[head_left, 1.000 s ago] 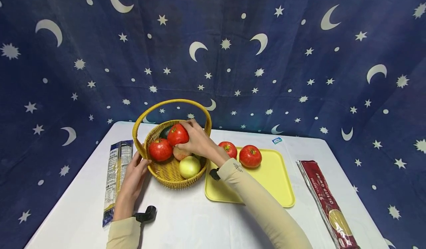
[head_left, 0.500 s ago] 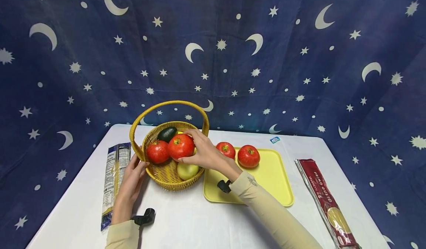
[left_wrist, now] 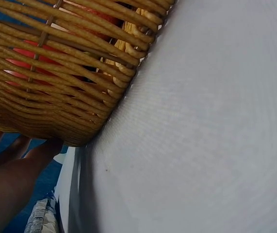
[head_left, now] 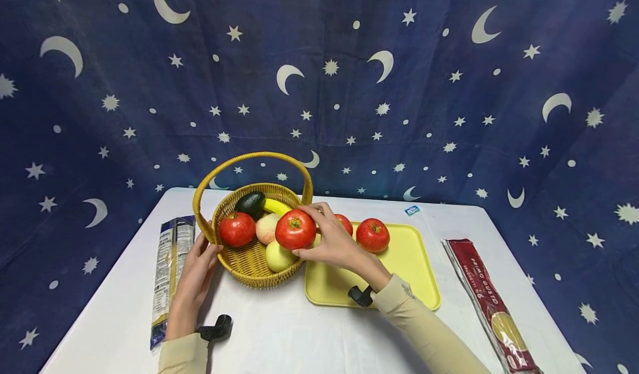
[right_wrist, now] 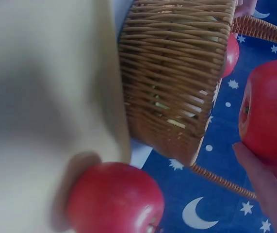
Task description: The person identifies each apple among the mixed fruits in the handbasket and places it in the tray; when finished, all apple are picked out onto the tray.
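My right hand (head_left: 334,243) grips a red apple (head_left: 295,230) above the right rim of a yellow wicker basket (head_left: 244,260). In the right wrist view the held apple (right_wrist: 271,114) shows at the right edge, thumb (right_wrist: 257,172) against it. My left hand (head_left: 197,268) holds the basket's left side by the foot of its handle. Seen from the left wrist, its fingers (left_wrist: 36,158) meet the woven rim. Inside the basket lie another red apple (head_left: 237,229), a dark avocado (head_left: 250,203), a yellow banana (head_left: 276,206), a pale peach-like fruit (head_left: 267,228) and a yellow-green fruit (head_left: 279,257).
A yellow tray (head_left: 399,277) right of the basket bears two red apples, one (head_left: 373,235) in full view, one (head_left: 344,224) partly behind my right hand. Packs lie at both sides: a blue-and-clear one (head_left: 170,274) left, red spaghetti (head_left: 486,296) right. A starry cloth (head_left: 429,85) hangs behind.
My right hand has carried the apple from inside the basket rightward to its right rim, uncovering the avocado, banana and peach-like fruit. The left hand stays at the basket.
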`<action>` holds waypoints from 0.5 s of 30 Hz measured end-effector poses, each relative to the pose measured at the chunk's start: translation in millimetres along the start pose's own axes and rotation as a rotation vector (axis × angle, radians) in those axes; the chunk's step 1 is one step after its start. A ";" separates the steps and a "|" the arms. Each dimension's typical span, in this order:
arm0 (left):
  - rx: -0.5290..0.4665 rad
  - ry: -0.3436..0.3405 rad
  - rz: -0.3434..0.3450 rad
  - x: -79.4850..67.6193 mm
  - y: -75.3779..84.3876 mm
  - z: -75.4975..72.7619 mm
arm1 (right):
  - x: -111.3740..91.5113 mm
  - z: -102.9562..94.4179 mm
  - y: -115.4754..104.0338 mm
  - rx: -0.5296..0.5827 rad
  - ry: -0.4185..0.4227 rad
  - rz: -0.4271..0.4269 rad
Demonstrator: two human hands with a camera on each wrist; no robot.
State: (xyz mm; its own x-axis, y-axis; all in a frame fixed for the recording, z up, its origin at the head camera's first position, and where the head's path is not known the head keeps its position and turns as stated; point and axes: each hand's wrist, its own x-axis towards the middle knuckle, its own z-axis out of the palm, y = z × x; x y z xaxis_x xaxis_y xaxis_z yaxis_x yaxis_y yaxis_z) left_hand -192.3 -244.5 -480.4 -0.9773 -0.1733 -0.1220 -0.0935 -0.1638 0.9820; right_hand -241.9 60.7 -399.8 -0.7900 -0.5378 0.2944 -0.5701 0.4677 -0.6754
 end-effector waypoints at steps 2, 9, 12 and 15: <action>0.004 0.001 -0.003 -0.3 -0.2 0.1 | -5.1 -2.7 3.7 0.001 0.017 0.005; 0.004 -0.006 0.015 -0.7 -2.0 -0.1 | -23.6 -12.9 12.3 0.014 0.025 0.018; 0.006 -0.006 0.025 -0.3 -2.2 -0.5 | -31.5 -16.6 16.6 0.011 0.023 0.033; 0.002 -0.002 0.023 -0.1 -2.1 -1.0 | -38.9 -19.0 23.3 -0.008 0.020 0.056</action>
State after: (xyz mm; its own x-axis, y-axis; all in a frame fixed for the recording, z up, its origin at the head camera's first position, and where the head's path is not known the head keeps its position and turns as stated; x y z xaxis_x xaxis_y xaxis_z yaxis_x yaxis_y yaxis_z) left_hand -191.8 -245.1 -482.6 -0.9795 -0.1753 -0.0988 -0.0711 -0.1580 0.9849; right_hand -228.8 105.9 -414.1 -0.8253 -0.4960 0.2698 -0.5262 0.5022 -0.6863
